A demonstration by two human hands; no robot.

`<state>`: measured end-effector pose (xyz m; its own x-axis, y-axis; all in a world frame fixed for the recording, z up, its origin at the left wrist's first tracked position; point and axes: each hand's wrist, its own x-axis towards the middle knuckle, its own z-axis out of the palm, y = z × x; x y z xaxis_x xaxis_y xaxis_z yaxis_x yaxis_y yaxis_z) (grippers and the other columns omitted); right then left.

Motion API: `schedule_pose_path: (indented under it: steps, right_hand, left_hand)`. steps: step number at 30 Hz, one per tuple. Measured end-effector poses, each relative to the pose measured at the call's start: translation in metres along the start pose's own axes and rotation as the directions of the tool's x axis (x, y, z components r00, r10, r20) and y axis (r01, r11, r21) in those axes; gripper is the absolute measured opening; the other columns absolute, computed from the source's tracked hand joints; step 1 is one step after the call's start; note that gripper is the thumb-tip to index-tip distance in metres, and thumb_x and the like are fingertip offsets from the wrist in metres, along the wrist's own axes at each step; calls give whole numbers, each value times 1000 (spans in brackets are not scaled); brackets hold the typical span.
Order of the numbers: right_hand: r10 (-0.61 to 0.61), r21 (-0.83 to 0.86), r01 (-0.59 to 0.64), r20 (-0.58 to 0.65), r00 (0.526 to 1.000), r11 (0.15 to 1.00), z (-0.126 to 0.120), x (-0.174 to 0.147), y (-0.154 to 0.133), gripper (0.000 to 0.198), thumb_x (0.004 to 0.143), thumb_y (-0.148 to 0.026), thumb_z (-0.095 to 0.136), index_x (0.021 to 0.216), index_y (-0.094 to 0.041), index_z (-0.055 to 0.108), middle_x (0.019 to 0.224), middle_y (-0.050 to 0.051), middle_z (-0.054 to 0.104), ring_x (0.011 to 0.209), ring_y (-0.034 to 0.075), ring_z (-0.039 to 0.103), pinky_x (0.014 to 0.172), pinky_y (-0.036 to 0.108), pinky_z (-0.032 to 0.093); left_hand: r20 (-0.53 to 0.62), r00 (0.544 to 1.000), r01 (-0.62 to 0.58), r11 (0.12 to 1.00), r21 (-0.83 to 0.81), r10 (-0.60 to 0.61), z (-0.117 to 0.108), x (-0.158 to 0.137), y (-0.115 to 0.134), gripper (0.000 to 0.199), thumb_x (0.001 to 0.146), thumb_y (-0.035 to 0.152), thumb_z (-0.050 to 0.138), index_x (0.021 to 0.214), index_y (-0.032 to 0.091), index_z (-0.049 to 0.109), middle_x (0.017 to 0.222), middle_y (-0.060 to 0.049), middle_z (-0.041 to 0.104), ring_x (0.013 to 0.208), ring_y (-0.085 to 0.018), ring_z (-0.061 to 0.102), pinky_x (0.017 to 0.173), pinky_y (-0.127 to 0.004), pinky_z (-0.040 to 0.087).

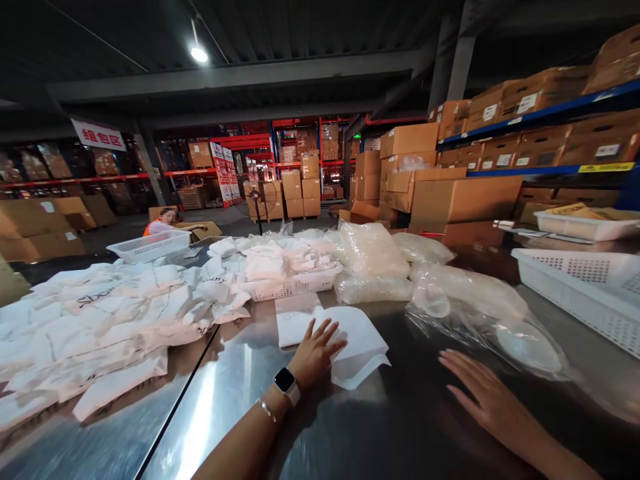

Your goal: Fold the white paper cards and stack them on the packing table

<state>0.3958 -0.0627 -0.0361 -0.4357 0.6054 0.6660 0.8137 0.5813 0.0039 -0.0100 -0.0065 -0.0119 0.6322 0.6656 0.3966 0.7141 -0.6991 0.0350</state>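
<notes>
My left hand [316, 352], with a smartwatch on the wrist, lies flat with spread fingers on a small stack of white paper bags [361, 343] on the steel table [240, 393]. Apart from any object, my right hand [483, 393] rests open on the bare table surface to the right. Just beyond it lies a crumpled clear plastic bag [505, 330] holding pale round items.
A big heap of white bags [100, 313] covers the table's left side. A white basket [290, 283] full of bags and clear packs [373, 263] sit behind. White crates [583, 287] stand at right. A person [163, 223] sits beyond; cardboard boxes [465, 197] fill the shelves.
</notes>
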Motion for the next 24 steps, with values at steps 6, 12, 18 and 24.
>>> schedule_pose_path:
  steps: [6,12,18,24]
  right_hand:
    - [-192,283,134,187,964,950,92,94,-24,68,89,-41,53,147,-14,33,147,16,35,137,30,31,111,51,33]
    - [191,660,-286,214,958,695,79,105,-84,61,80,-66,57,114,-16,70,120,15,63,114,34,57,101,48,46]
    - [478,776,-502,299,826,381,37,105,-121,56,74,-75,57,75,-21,73,78,10,71,78,31,67,79,44,57]
    - [540,811,-475,245,806,341,7,138,-104,61,58,-81,65,64,-21,68,75,11,69,75,30,65,83,47,55]
  left_hand:
    - [-226,974,-74,969,-235,20,13,6,-9,24,92,18,50,106,24,69,121,-4,66,127,-21,50,117,-53,23]
    - [-338,874,185,882,-433,-349,-15,0,13,31,95,27,40,87,19,68,82,-6,71,75,-17,65,81,-33,51]
    - [-319,724,332,714,-616,-611,-49,0,36,40,92,43,40,65,19,58,54,0,50,54,-13,45,55,-25,34]
    - [-229,785,160,546,-822,-575,-46,3,33,33,88,44,47,74,17,60,68,-2,60,65,-14,52,62,-23,40]
